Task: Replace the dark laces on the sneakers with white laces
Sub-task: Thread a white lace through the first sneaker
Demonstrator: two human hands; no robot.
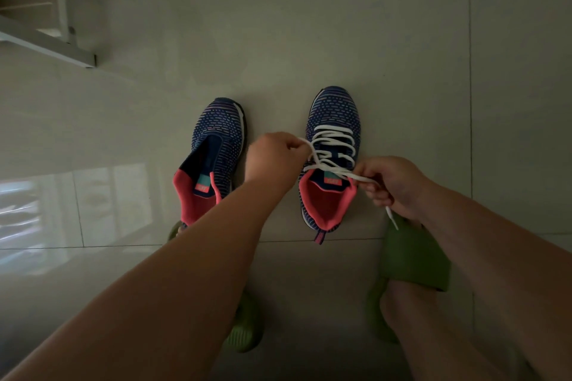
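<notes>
Two dark blue knit sneakers with pink linings stand on the tiled floor, toes pointing away from me. The right sneaker [334, 114] carries a white lace [332, 141] threaded through its eyelets. My left hand [274, 158] pinches one end of that lace at the sneaker's left side. My right hand [390, 184] grips the other end at its right side, and the lace tip hangs below the fingers. The two ends cross over the tongue. The left sneaker [216, 145] has no lace in it. No dark lace is in view.
My feet wear green slides [414, 254] just in front of the sneakers. A white frame with a rail [49, 43] stands at the far left. Pale glossy tiles [309, 25] stretch beyond the shoes.
</notes>
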